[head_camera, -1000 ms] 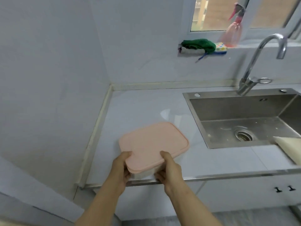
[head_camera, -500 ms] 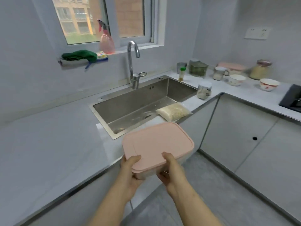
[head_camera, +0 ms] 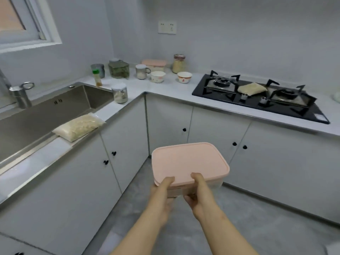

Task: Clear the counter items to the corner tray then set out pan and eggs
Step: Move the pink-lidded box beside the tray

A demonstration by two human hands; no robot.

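- Hands: our left hand (head_camera: 161, 192) and right hand (head_camera: 197, 196) grip the pink-lidded clear plastic box (head_camera: 189, 161), held over the floor.
- Remaining: clear grain bag (head_camera: 79, 127) on the steel sink (head_camera: 55, 115) rim; pan and eggs unseen.

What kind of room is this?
Most likely a home kitchen. There is a steel sink set into the counter, a black gas stove with two burners, and white cupboards underneath.

sink (head_camera: 55, 111) left | bag (head_camera: 79, 127) on sink's rim | bowls (head_camera: 157, 76) in corner behind | hob (head_camera: 200, 92) right, pouch (head_camera: 252, 88) on it
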